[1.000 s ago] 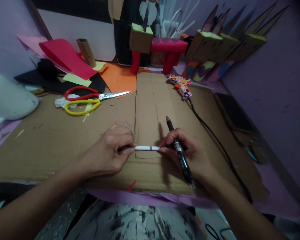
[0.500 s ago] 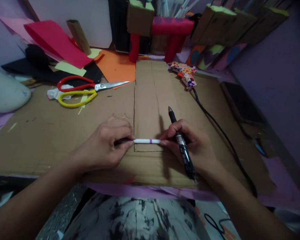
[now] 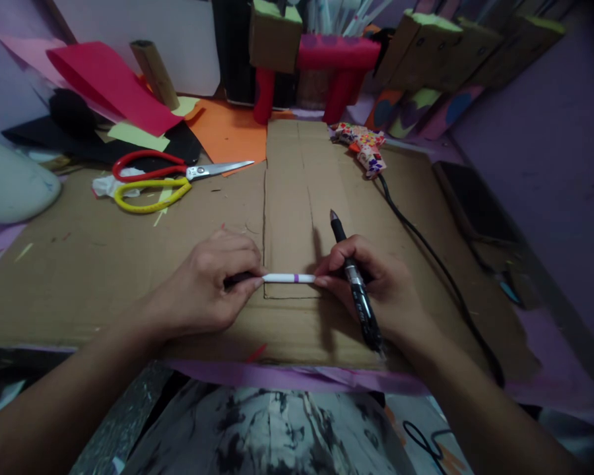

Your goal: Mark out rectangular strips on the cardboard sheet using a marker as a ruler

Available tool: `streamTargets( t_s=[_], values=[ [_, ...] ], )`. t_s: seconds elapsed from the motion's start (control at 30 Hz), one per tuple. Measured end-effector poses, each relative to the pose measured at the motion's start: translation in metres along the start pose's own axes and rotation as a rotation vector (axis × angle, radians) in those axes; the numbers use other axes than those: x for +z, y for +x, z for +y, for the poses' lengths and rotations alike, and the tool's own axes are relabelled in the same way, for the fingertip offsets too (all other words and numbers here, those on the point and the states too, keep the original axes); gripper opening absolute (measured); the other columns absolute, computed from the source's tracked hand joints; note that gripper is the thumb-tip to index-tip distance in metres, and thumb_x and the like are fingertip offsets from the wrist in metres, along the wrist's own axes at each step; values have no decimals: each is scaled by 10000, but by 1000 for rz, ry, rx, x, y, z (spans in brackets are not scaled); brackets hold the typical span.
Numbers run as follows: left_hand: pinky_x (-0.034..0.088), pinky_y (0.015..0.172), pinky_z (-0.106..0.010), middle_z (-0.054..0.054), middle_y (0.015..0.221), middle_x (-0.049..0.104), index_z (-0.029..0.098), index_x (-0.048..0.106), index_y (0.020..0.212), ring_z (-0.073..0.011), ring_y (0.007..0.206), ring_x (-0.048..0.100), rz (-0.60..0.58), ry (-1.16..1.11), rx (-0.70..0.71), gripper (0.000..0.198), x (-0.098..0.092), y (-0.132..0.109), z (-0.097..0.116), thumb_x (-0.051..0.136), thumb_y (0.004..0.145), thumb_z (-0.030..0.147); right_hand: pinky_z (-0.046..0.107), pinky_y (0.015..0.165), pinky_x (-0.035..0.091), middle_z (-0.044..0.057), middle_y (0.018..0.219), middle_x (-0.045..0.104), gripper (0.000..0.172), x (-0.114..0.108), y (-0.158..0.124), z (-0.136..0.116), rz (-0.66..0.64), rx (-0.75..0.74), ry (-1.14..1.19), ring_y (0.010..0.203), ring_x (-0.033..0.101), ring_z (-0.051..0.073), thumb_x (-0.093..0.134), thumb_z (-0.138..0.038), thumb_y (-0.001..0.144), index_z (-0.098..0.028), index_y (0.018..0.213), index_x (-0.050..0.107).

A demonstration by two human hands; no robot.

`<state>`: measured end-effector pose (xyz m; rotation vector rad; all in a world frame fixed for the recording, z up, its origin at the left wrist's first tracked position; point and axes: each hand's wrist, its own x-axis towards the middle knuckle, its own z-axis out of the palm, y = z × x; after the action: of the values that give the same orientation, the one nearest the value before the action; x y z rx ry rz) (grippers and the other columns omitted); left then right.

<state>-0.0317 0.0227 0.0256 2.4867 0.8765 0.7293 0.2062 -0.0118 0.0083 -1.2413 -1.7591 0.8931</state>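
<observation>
A thin white stick with a purple band point(image 3: 290, 278) lies level across a cardboard strip point(image 3: 290, 211) near the strip's front end. My left hand point(image 3: 222, 280) pinches the stick's left end between thumb and fingers. At the other end, my right hand point(image 3: 371, 284) grips it with thumb and fingertip. The same right hand also holds a black pen point(image 3: 360, 297), its tip pointing up and away from me. Dark pencil-like lines mark the strip's left side and front end. Both stick ends are hidden in my fingers.
Red-and-yellow-handled scissors point(image 3: 153, 181) lie at left. A patterned glue gun point(image 3: 363, 145) with a black cord point(image 3: 426, 244) is at right, near a dark phone point(image 3: 475, 201). Coloured paper point(image 3: 113, 86) and cardboard holders point(image 3: 274, 36) stand behind.
Both hands keep the same hold on the stick and pen. The whole view has shifted very slightly; nothing else has visibly moved.
</observation>
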Motion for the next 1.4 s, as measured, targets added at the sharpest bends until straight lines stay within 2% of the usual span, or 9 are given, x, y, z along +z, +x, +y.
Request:
streamTargets(
  t_s=[0.53, 0.83, 1.1, 1.27, 1.4],
  values=[
    [447, 729, -303, -23, 758, 631, 160, 633, 766, -150, 770, 583, 0, 30, 19, 113, 0, -1, 1, 548, 814, 103, 235, 530, 403, -20, 726, 637, 151, 1, 0, 0, 3, 25, 31, 572, 531, 101, 688, -256, 801, -223, 797, 541],
    [440, 767, -327, -26, 822, 620, 169, 623, 809, -158, 809, 579, 2, 18, 40, 118, 0, -4, -3, 545, 807, 81, 230, 522, 444, -11, 682, 640, 138, -1, 11, -4, 206, 185, 277, 624, 617, 129, 620, -271, 783, -230, 794, 489],
    [435, 765, -325, -31, 818, 625, 163, 636, 793, -161, 804, 586, 3, 32, 35, 126, 0, -2, -1, 541, 812, 82, 226, 496, 387, -40, 640, 569, 142, -1, 9, -2, 148, 139, 199, 536, 511, 94, 648, -201, 751, -219, 769, 508],
    [433, 747, -328, -32, 823, 618, 175, 635, 806, -160, 797, 570, -1, 21, 19, 132, -1, -3, 0, 536, 822, 89, 234, 547, 439, -29, 704, 634, 203, 2, 8, 2, 35, 142, 284, 597, 566, 111, 702, -182, 722, -218, 797, 517],
    [427, 759, -333, -31, 804, 617, 164, 636, 799, -158, 789, 570, -1, 16, 32, 125, 0, -2, 0, 542, 816, 83, 239, 569, 452, -28, 713, 644, 214, 2, 7, 5, 16, 129, 273, 606, 573, 113, 708, -160, 724, -217, 803, 518]
  ],
)
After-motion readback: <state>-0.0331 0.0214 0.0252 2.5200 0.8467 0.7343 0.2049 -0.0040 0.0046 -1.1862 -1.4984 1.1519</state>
